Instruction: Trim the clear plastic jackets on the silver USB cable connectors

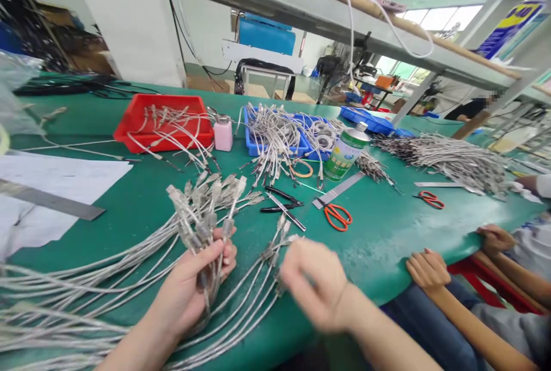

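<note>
Now the left hand (202, 273) grips many bunched cables (187, 227), but some loose cables (269, 253) are left by the blurry, curled right hand (328, 285), whose hold I can't tell.

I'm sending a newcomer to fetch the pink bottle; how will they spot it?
On the green table, look past the person's left hand and its bunch of cables to the red tray. Just right of that tray, left of the nearest blue tray, stands the pink bottle with a silvery top. Narrow, upright and pink, it differs from the wide trays either side.
</note>
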{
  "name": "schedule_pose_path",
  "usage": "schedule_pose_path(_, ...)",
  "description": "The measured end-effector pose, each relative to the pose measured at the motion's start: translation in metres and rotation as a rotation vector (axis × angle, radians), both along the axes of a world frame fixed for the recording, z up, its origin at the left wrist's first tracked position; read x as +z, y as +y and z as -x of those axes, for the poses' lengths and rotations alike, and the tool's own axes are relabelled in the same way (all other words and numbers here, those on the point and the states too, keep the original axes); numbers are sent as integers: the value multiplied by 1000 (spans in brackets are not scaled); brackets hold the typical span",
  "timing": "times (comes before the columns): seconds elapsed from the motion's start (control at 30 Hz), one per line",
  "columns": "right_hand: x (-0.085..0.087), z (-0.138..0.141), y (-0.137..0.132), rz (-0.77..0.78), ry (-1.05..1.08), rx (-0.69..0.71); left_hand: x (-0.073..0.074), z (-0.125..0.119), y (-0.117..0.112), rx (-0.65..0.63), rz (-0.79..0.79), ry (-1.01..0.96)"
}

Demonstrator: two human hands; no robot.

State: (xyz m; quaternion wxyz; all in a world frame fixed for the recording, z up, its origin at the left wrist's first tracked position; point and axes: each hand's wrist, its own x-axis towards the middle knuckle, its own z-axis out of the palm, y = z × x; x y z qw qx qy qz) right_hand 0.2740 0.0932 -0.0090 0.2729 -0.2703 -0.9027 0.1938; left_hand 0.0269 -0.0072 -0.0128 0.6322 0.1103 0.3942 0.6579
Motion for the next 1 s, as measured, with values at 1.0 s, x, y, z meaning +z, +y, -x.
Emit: schedule_pose_path(1.0, -15, 43, 87, 77, -219, -89, 3, -3, -1, -39, -44, -46)
